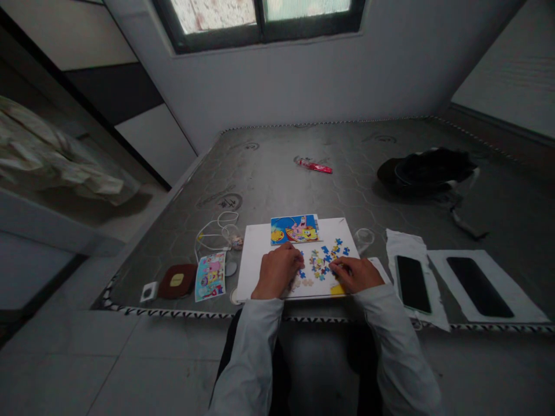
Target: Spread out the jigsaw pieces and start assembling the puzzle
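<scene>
Loose jigsaw puzzle pieces (319, 264), blue, yellow and pale, lie spread on a white board (252, 254). My left hand (280, 271) rests low over the board's middle, its fingers curled down beside a few blue and pale pieces. Whatever its fingertips hold is hidden. At the right side of the pile, my right hand (358, 274) has thumb and fingers drawn together at the pieces; anything in that pinch is too small to make out. A blue picture card (295, 229) with cartoon figures lies along the board's far edge, beyond both hands.
To the left are a cartoon sheet (210, 277), a brown case (177, 281), a small white box (149, 292) and a white cord (208, 238). Two dark phones (413, 284) lie on white paper at right. Farther back are a black cap (416, 172) and a red packet (318, 167).
</scene>
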The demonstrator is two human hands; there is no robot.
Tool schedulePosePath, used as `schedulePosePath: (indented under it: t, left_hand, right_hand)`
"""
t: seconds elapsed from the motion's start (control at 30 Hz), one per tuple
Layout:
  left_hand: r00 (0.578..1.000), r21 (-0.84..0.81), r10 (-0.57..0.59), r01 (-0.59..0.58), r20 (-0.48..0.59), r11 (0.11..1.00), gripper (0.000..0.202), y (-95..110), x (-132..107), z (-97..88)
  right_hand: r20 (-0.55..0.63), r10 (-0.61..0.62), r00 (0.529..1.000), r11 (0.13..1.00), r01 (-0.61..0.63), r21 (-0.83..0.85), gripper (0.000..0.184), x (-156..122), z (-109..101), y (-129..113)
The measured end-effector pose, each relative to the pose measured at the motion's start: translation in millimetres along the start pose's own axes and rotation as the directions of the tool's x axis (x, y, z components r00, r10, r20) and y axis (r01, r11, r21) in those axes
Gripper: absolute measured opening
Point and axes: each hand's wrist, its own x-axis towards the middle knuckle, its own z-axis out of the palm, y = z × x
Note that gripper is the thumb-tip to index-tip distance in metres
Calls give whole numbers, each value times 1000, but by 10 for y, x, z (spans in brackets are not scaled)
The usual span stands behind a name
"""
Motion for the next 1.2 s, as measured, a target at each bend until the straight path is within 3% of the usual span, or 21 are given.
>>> schedulePosePath:
  t: [0.27, 0.5, 0.73, 0.93, 1.2]
  left_hand:
    - [998, -45, 21, -24, -62, 999, 19, 85, 10, 100]
    - [981, -52, -136, 130, -137, 990, 23, -4, 6, 84]
    - [991, -41, -99, 95, -96, 995, 22, 8, 32, 137]
    - [999, -36, 2, -3, -35, 999, 24, 66, 26, 114]
    - [956, -42, -222, 218, -192, 975, 26, -18, 12, 105]
  right_hand:
    - [2, -3, 1000, 1000, 3, -10, 36, 0, 5, 1]
    - [-6, -6, 1000, 1000, 6, -26, 33, -8, -14, -23]
    - [-12, 7, 1000, 1000, -8, -30, 34, -8, -15, -40]
    - [-19, -2, 1000, 1000, 1, -30, 35, -3, 1, -11]
    - [-5, 0, 1000, 1000, 0, -19, 34, 5, -4, 3]
